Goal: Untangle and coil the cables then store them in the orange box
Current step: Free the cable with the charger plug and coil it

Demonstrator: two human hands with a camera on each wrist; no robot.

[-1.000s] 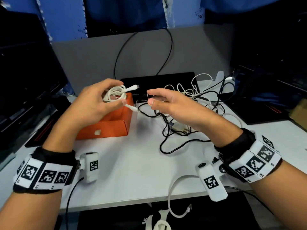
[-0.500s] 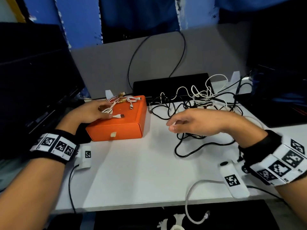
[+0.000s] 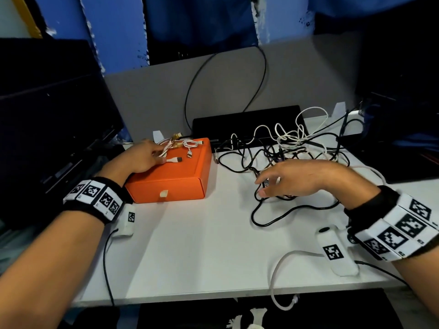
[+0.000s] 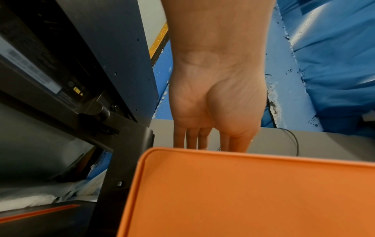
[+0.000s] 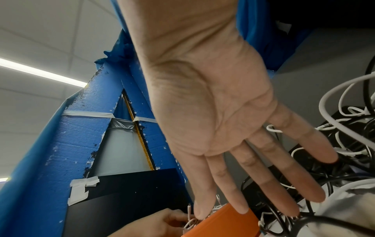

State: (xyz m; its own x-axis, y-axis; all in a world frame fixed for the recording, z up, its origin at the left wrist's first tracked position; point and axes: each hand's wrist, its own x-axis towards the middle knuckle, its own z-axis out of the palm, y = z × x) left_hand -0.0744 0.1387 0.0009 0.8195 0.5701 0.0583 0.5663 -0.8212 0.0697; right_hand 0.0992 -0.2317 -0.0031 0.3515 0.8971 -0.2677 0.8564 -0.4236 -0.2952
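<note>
No legible word, brand or number is to be found in any view. Black-and-white square code markers are carried on the white segmented wristbands (image 3: 96, 198) (image 3: 401, 227) and on the small white wrist-mounted camera housings (image 3: 336, 254) (image 3: 128, 219). On the back of the black monitor (image 4: 61, 64), a grey printed label (image 4: 30, 64) and a small yellow warning sign (image 4: 76, 89) are seen, probably with text, but blurred beyond reading.

i see a white table (image 3: 202, 245), a grey partition (image 3: 154, 96) at 12 o'clock, a dark monitor (image 3: 47, 110) at 9 o'clock.
</note>
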